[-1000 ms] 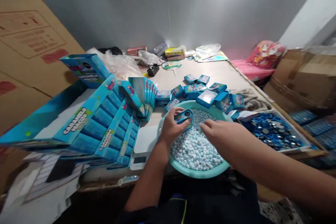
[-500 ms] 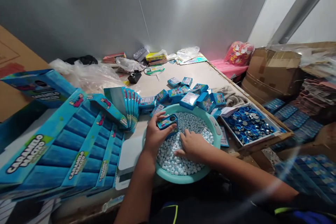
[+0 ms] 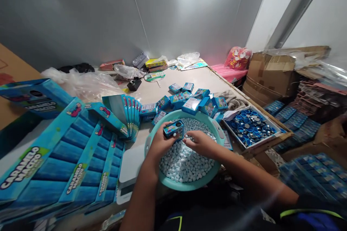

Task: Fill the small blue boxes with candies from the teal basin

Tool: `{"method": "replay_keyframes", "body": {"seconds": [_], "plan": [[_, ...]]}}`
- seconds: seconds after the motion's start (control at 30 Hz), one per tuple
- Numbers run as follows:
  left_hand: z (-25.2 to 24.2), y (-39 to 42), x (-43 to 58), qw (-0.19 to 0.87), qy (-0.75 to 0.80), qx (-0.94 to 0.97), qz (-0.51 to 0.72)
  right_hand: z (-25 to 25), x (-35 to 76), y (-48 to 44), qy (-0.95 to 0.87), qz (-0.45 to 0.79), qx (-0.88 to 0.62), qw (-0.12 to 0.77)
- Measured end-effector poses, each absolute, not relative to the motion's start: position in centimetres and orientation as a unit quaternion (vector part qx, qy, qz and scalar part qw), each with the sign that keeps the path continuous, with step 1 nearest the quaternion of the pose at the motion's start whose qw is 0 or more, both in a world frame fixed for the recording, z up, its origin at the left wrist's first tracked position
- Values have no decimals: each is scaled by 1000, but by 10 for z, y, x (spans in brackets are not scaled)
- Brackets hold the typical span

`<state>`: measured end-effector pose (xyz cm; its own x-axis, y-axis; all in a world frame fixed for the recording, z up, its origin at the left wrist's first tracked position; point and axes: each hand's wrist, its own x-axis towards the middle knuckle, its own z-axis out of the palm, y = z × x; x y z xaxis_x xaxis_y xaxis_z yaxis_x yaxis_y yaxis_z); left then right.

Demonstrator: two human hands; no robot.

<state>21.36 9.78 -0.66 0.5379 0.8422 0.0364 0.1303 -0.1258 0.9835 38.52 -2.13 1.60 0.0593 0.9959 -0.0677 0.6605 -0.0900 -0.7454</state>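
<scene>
Right hand (image 3: 199, 142) has lifted off the candy pile toward the small blue box (image 3: 174, 129), fingers pinched on a few candies (image 3: 187, 158). Left hand (image 3: 162, 142) grip clamped on that box, above the teal basin (image 3: 148, 144) at the near tabletop (image 3: 195, 75) edge.

Right hand (image 3: 199, 143) lifted off candies (image 3: 184, 162); now beside small box (image 3: 174, 129).

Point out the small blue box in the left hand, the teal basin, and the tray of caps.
small blue box (image 3: 174, 129), head view, printed front.
teal basin (image 3: 148, 143), head view, left rim.
tray of caps (image 3: 282, 133), head view, right edge.
</scene>
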Motion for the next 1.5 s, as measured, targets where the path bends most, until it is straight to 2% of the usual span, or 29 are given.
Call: {"method": "replay_keyframes", "body": {"seconds": [0.07,0.13,0.3,0.43,0.53,0.63,0.73,0.83,0.97,1.1,1.27,1.4,1.5], "plan": [[-7,97,213,552,352,685,320,19,390,-17,-616,302,-655,317],[-5,96,213,547,349,692,316,20,392,-12,-623,283,-659,312],[-5,94,213,537,356,695,319,10,391,-6,-645,224,-713,156],[1,88,212,512,352,696,359,0,395,-10,-675,216,-687,157],[15,81,197,411,379,700,444,-5,399,-15,-684,221,-677,158],[29,73,166,243,451,691,509,-8,401,-17,-690,239,-661,169],[28,67,130,97,508,695,500,-12,403,-17,-692,242,-658,174],[9,64,101,50,550,687,472,-15,406,-15,-699,250,-650,164],[-15,56,86,67,584,662,466,-13,406,-17,-706,274,-634,156],[-3,47,102,86,577,606,540,-2,397,-24,-733,284,-609,105],[27,49,166,272,489,550,620,2,389,-22,-762,299,-571,65],[27,53,221,409,431,573,564,2,385,-14,-746,341,-569,64],[14,59,235,439,389,635,503,4,381,-10,-730,328,-595,69]]}}
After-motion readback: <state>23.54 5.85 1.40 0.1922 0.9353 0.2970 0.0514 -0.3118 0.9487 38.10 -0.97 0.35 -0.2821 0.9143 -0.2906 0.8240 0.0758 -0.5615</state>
